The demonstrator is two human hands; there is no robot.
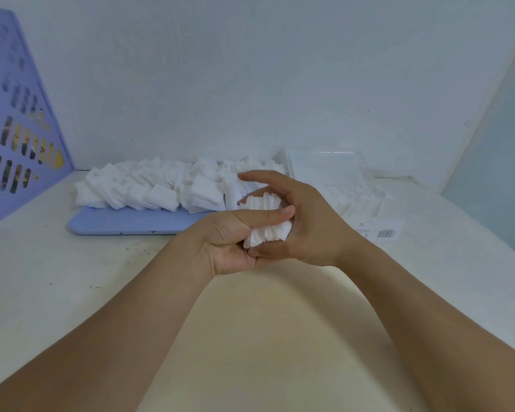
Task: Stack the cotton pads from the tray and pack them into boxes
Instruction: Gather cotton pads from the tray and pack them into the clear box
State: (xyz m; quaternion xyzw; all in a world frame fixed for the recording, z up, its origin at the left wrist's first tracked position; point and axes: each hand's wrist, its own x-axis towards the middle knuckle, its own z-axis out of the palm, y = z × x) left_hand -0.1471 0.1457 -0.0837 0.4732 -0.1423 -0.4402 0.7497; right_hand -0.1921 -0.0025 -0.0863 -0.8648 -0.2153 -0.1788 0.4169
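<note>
White cotton pads fill most of the lavender tray (125, 223), which lies on the bench (57, 292) near its far edge, close to the pale wall (250, 69). The loose pads (161, 188) lie in untidy heaps along the far side of the tray, while the near strip of the tray is bare. In front of the tray, above the middle of the bench, both hands come together around a small stack of pads (266, 221). The left hand (232, 242) holds the stack from below and from the left, with its thumb lying across the top side of the stack. The right hand (304, 221) grasps the same stack from the right; its fingers curl over the far end and its thumb presses at the near lower corner, touching the left palm. The stack stands on edge between the two palms, so the thin edges of the pads show as fine ridges. To the right of the tray, near the far right corner of the bench, there is a clear plastic box (354, 197) with its lid raised against the wall, and rows of pads are inside it. A barcode label (386, 233) lies at its near right corner. At the left edge of the bench a purple perforated rack (21, 120) stands tilted.
</note>
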